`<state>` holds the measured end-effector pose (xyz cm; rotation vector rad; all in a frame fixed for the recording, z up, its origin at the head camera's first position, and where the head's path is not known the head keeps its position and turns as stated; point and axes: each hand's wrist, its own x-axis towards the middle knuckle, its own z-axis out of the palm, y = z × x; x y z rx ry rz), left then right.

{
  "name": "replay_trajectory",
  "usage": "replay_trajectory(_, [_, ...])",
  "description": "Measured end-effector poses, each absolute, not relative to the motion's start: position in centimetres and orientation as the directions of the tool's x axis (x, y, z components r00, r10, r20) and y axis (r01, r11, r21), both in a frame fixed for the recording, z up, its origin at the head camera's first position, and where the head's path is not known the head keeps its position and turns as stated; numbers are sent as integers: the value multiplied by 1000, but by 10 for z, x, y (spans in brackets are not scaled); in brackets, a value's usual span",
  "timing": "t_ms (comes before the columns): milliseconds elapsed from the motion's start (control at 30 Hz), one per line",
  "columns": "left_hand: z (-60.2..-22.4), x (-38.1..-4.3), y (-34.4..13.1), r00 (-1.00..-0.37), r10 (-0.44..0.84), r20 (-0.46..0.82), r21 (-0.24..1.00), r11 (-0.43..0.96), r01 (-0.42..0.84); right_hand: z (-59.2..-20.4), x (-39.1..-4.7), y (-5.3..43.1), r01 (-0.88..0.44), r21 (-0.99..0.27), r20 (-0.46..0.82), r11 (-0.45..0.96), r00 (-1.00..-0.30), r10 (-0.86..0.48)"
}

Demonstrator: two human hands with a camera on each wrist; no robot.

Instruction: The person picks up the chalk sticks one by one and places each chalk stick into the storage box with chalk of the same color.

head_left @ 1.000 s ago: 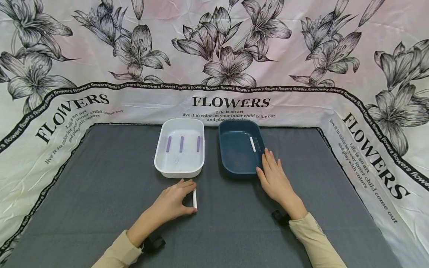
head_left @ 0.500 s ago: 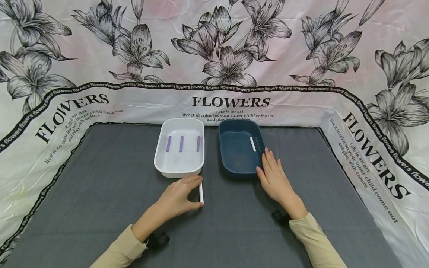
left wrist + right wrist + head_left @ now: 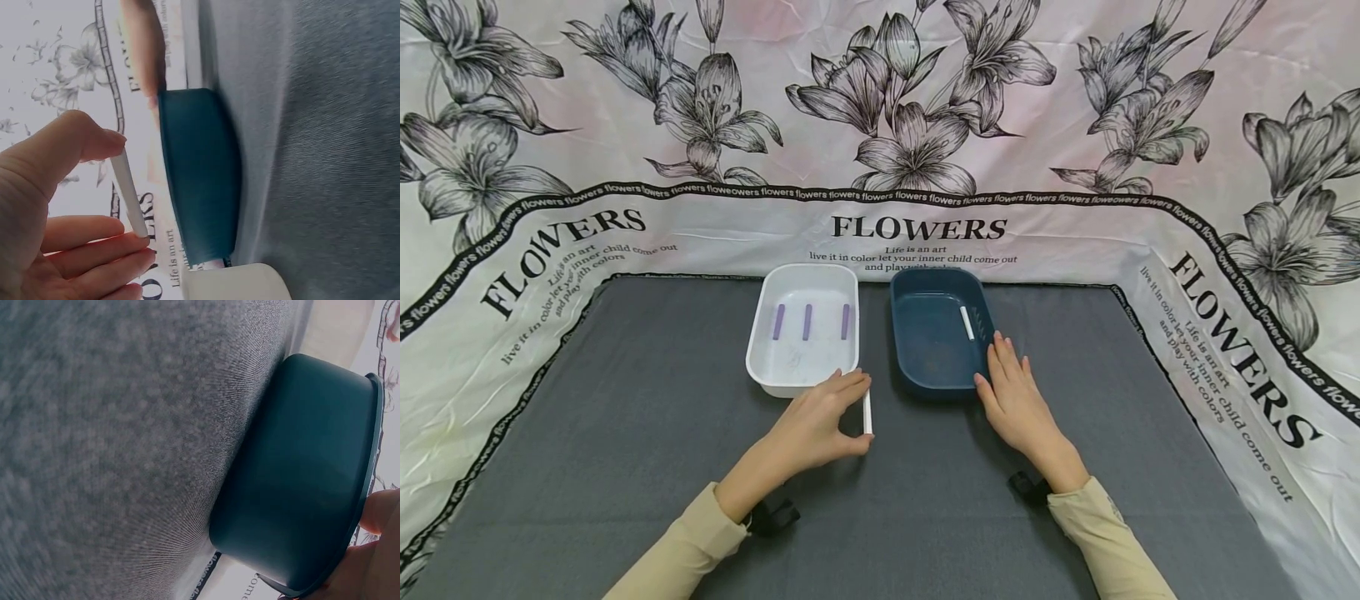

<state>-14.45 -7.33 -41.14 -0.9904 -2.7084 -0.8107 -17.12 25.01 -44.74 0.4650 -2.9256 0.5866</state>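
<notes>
My left hand (image 3: 820, 421) holds a white stick of chalk (image 3: 867, 412) lengthwise, its ends between thumb and fingertips. In the left wrist view the chalk (image 3: 129, 195) spans from the thumb tip to a fingertip. The hand is above the cloth, just right of the white tub's front corner. My right hand (image 3: 1021, 404) lies with extended fingers against the right side of a dark blue tub (image 3: 936, 382), thumb at its near corner. Inside that tub is another white chalk stick (image 3: 967, 323). Three purple sticks (image 3: 807, 322) lie side by side in the white tub (image 3: 767, 379).
Both tubs stand near the back of a grey cloth (image 3: 625, 433), with a narrow gap between them. Behind and along both sides rises a white flower-printed fabric (image 3: 917, 167) with lettering.
My left hand has carried the white chalk to the right and farther forward, from in front of the white tub towards the gap between the tubs. The right hand stays put.
</notes>
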Motion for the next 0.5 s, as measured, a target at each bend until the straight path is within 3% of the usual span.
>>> replay_trajectory(500, [-390, -175, -54, -805, 515, 295, 511, 627, 588, -449, -172, 250, -326, -358, 172, 875, -944, -281])
